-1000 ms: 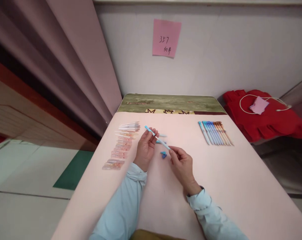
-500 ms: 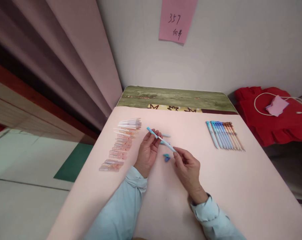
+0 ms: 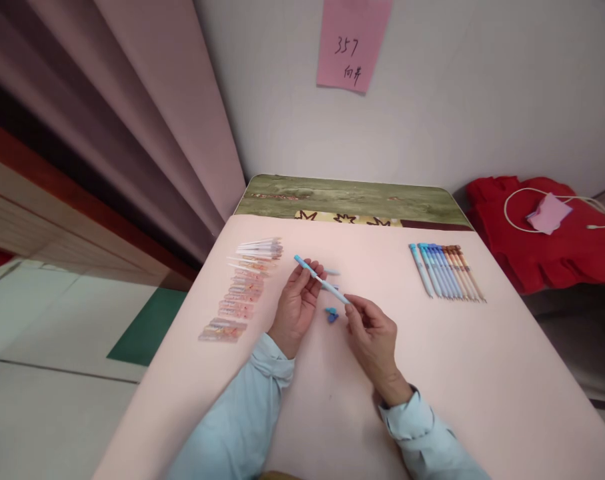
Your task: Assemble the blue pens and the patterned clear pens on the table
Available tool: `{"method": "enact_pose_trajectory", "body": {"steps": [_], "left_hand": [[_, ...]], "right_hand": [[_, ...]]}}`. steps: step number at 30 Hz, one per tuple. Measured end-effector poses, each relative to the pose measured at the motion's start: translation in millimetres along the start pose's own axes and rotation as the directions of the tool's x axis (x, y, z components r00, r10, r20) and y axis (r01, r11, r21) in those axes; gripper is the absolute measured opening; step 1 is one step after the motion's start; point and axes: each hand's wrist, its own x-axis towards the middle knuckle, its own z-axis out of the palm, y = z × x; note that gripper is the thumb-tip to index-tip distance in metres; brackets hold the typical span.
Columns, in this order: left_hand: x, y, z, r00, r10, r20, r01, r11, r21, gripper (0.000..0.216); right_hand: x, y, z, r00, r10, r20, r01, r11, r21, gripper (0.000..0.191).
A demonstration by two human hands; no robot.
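Fingers (image 3: 353, 320) pinch a slim, smooth, cylindrical pen (image 3: 335, 292).

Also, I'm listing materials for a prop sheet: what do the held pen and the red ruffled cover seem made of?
Pen: probably plastic, smooth, judging by its even, pale blue surface.
Red cover: likely fabric, matte, since its edge falls in soft ruffles; fibre unclear.

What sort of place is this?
Probably an indoor work corner: a pink-topped table bears a row of slim blue and brown pens, a pleated mauve fabric curtain hangs alongside, and a handwritten pink paper note hangs beyond.
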Motion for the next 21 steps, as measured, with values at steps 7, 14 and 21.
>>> {"method": "enact_pose_trajectory", "body": {"steps": [7,14,21], "left_hand": [[-10,-8,8,0.998,-0.012,0.054,0.010,0.999,0.038,0.019],[-15,-13,15,0.998,-0.022,0.052,0.022,1.000,-0.011,0.017],[-19,-18,18,0.997,-0.039,0.073,0.041,0.999,-0.018,0.016]], "right_hand": [[0,-4,0,0.998,-0.057,-0.034,0.056,0.998,-0.030,0.022],[-1,-6,1,0.998,-0.010,-0.060,0.012,0.999,0.045,0.024],[-1,-5,-1,0.995,0.048,-0.087,-0.044,0.998,0.045,0.023]]}}
